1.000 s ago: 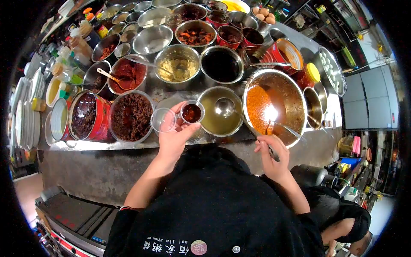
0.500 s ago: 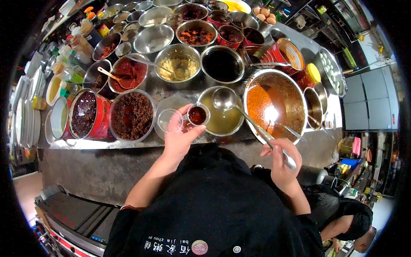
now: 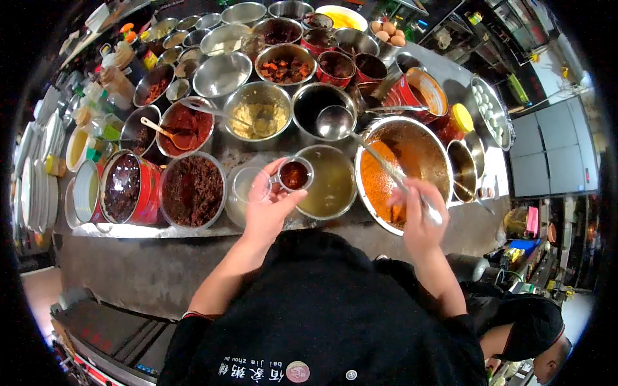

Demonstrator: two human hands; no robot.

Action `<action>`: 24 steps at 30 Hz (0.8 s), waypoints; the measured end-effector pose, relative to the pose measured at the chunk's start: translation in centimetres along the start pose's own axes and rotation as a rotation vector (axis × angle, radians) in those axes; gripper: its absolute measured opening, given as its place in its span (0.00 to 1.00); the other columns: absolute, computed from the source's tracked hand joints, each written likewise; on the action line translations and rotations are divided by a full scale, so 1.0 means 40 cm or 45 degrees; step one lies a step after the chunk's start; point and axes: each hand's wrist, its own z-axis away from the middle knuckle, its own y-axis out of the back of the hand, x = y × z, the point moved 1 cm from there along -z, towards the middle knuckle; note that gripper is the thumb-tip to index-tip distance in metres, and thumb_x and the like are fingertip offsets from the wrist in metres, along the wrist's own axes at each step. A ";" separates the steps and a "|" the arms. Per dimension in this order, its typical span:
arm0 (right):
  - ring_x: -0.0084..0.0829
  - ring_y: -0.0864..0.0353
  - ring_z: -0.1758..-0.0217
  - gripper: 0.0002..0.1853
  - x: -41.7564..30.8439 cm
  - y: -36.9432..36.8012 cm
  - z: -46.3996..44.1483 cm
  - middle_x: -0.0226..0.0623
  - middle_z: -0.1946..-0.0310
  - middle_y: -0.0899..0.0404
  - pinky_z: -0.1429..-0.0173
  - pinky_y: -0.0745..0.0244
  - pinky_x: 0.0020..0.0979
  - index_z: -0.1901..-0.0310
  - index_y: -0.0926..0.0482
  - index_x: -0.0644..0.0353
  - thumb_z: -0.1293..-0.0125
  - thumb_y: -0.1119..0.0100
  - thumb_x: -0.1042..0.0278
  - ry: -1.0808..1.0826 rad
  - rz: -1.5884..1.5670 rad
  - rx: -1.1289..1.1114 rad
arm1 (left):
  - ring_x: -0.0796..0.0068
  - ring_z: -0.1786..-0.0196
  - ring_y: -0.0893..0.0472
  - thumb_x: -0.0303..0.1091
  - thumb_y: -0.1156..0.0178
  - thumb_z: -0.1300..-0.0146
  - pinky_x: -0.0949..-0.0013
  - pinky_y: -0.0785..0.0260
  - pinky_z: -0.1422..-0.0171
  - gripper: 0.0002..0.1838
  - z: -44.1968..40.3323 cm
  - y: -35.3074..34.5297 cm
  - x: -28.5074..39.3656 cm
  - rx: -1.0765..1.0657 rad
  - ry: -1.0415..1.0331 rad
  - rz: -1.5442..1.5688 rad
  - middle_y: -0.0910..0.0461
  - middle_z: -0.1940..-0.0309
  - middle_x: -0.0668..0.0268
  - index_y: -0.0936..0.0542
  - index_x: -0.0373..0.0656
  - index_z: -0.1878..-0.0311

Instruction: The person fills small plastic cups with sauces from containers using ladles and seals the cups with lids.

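Note:
My left hand point(image 3: 269, 207) is closed on a small clear sauce cup point(image 3: 295, 175) with dark red-brown sauce inside; its round clear lid point(image 3: 251, 184) stands open to the left. My right hand point(image 3: 425, 209) grips the handle of a steel ladle point(image 3: 334, 123). The ladle's head hangs at the near rim of a steel bowl of black liquid point(image 3: 313, 108). A bowl of cloudy yellowish liquid point(image 3: 329, 183) sits just right of the cup. Beneath the ladle handle is a large steel basin of orange-red oily sauce point(image 3: 380, 177).
Left of the cup are a tub of dark minced paste point(image 3: 193, 193) and a red can point(image 3: 149, 186). Behind stand a bowl of yellow minced paste point(image 3: 273, 109), more bowls and eggs point(image 3: 388, 31). White plates point(image 3: 29, 186) are stacked far left. Another person point(image 3: 524, 321) is at lower right.
The ladle's head has moved up and away from over the yellowish liquid to the black liquid's bowl. My right hand has risen with it. My left hand still holds the cup in nearly the same place.

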 end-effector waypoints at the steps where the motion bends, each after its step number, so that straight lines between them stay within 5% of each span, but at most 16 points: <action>1: 0.25 0.21 0.71 0.05 0.030 -0.011 -0.028 0.40 0.70 0.22 0.66 0.26 0.24 0.59 0.26 0.68 0.36 0.51 0.81 0.006 0.001 0.003 | 0.75 0.47 0.26 0.14 0.39 0.51 0.73 0.33 0.43 0.33 -0.001 -0.001 0.003 0.011 0.024 -0.026 0.28 0.48 0.62 0.37 0.35 0.40; 9: 0.24 0.23 0.75 0.05 0.189 -0.092 -0.169 0.38 0.71 0.23 0.68 0.28 0.24 0.62 0.24 0.65 0.37 0.46 0.75 -0.134 0.178 -0.067 | 0.74 0.46 0.27 0.15 0.39 0.51 0.71 0.35 0.40 0.33 -0.007 -0.001 0.006 0.045 0.062 -0.090 0.28 0.47 0.63 0.37 0.36 0.39; 24: 0.23 0.21 0.75 0.05 0.068 -0.059 -0.183 0.37 0.73 0.22 0.68 0.27 0.22 0.61 0.25 0.67 0.36 0.49 0.77 -0.235 -0.058 -0.069 | 0.74 0.45 0.27 0.14 0.38 0.51 0.71 0.34 0.40 0.31 -0.097 -0.015 -0.017 0.082 0.086 -0.111 0.27 0.47 0.63 0.34 0.36 0.41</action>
